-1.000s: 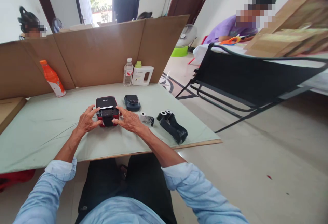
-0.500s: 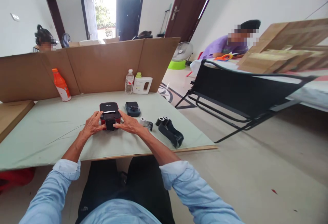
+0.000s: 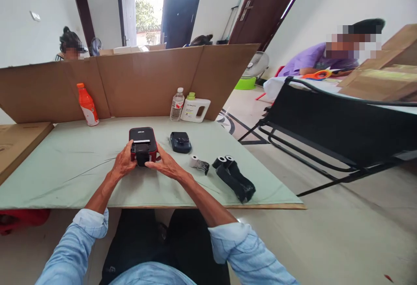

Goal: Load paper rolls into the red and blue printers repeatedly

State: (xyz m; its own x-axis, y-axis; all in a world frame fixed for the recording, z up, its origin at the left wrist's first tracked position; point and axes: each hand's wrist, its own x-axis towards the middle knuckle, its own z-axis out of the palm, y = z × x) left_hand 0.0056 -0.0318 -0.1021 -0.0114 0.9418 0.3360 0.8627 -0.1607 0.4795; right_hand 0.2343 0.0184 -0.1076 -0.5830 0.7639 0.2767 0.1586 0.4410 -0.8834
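A small black-and-red label printer stands on the cloth-covered table in front of me, with a dark strip hanging from its front slot. Along its left side my left hand is pressed, fingers against the casing. My right hand grips the opposite side, its thumb at the lower front by the strip. Part of each side is hidden by my fingers. A smaller dark blue portable printer sits to the right, apart from my hands. Closer to me lie a small paper roll with a dark printed tail and two black rolls with long unwound strips.
A cardboard screen stands along the table's back edge. Before it are an orange bottle, a clear water bottle and a white jug. A cardboard box lies at left. Right of the table stands a black folding frame; people sit beyond.
The view has shifted, so most things appear farther right. Both hands stay on the label printer, and the right fingers have slid slightly lower along its side.
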